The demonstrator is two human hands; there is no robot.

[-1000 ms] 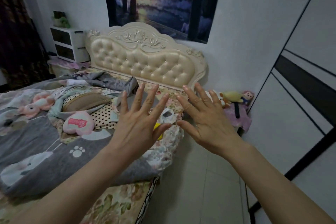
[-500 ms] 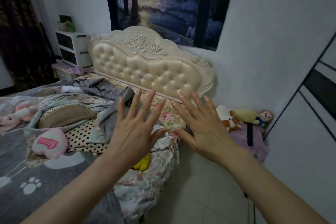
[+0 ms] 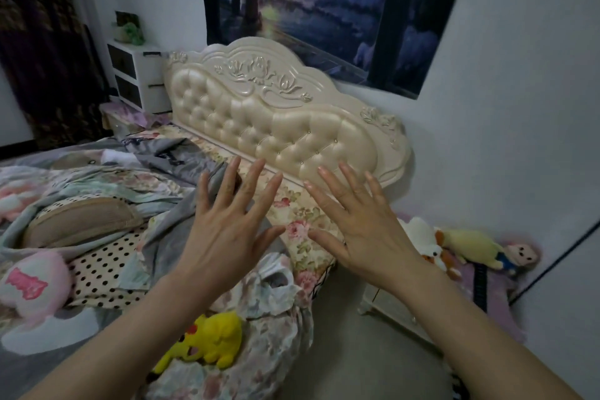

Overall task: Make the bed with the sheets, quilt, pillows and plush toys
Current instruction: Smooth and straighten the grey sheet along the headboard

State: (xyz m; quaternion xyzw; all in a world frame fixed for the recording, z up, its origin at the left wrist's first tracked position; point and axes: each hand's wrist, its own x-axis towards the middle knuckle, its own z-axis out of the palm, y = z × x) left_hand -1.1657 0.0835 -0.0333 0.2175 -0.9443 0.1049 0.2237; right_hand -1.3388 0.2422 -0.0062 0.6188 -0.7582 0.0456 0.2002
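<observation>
At lower left I see a pink heart plush [image 3: 29, 286] on the rumpled quilt [image 3: 35, 365], and a yellow plush [image 3: 211, 339] at bottom centre. The left hand [image 3: 227, 230] and right hand [image 3: 363, 234] hover mid-frame, fingers spread, holding nothing. More plush toys [image 3: 467, 247] lie at right.

Nothing can be read clearly. The pink heart plush [image 3: 31, 282], well to the left of the headboard [image 3: 276, 127], bears pink lettering too blurred to make out.
</observation>
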